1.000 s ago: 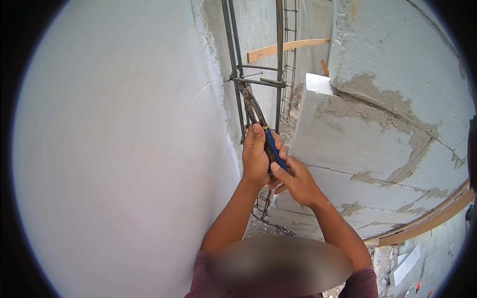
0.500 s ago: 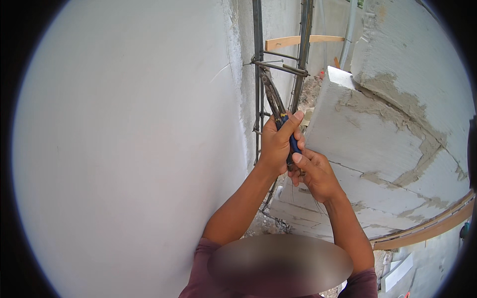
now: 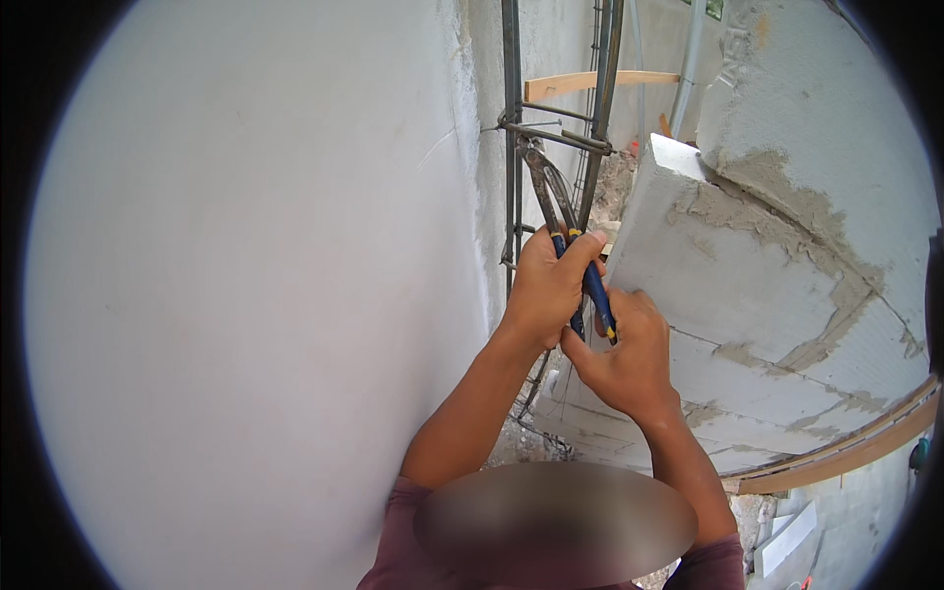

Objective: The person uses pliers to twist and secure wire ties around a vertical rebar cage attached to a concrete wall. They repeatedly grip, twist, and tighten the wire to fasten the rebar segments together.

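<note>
A pair of long-handled pincers with dark metal jaws and blue handles stands nearly upright before me, its jaws at a crosswise bar of the steel rebar cage. My left hand is closed around the upper part of the handles, thumb across the right one. Below it, my right hand is closed at the handles' lower ends, its thumb by the left handle's tip and its other fingers partly hidden. The handles are spread apart. A thin wire hangs under the hands; where it is held, if anywhere, is hidden.
A smooth pale wall fills the left side. On the right rises a block wall with rough mortar seams. A wooden strip crosses behind the cage near a grey pipe. A curved wooden board runs along the lower right.
The pincers' handles and jaws have spread apart. My right hand has turned, its thumb shifting left and down beside the handle ends. My left hand stays around the handles.
</note>
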